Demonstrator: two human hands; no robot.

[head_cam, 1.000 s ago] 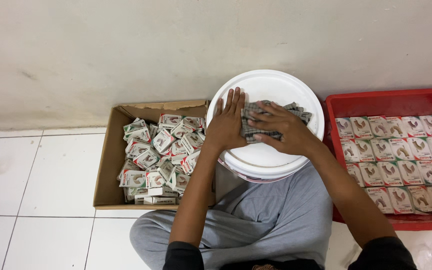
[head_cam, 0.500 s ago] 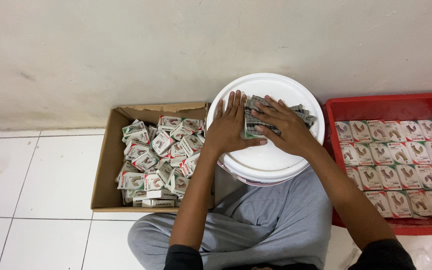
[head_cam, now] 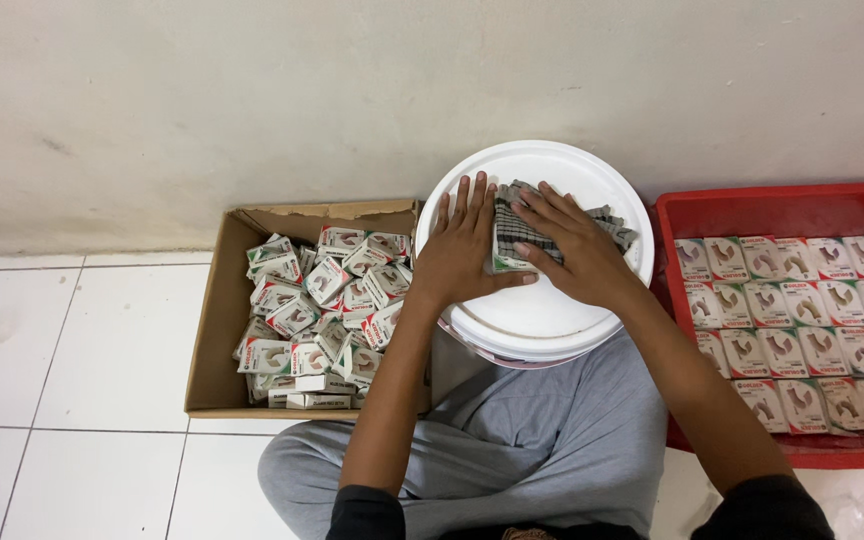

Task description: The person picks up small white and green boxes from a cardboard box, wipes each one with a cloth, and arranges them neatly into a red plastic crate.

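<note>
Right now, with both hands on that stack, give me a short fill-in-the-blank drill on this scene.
1. Both hands, left hand and right hand, press a stack of flat packs on a white ____.
2. The cardboard box holds a ____ heap of small cartons.
3. The tray with neat rows is ____.

Missing words: lid; loose; red

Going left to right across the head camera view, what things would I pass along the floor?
White floor tiles → cardboard box of small packets → left hand → right hand, both on a row of packets atop the white bucket lid → red tray of laid-out packets.
</note>
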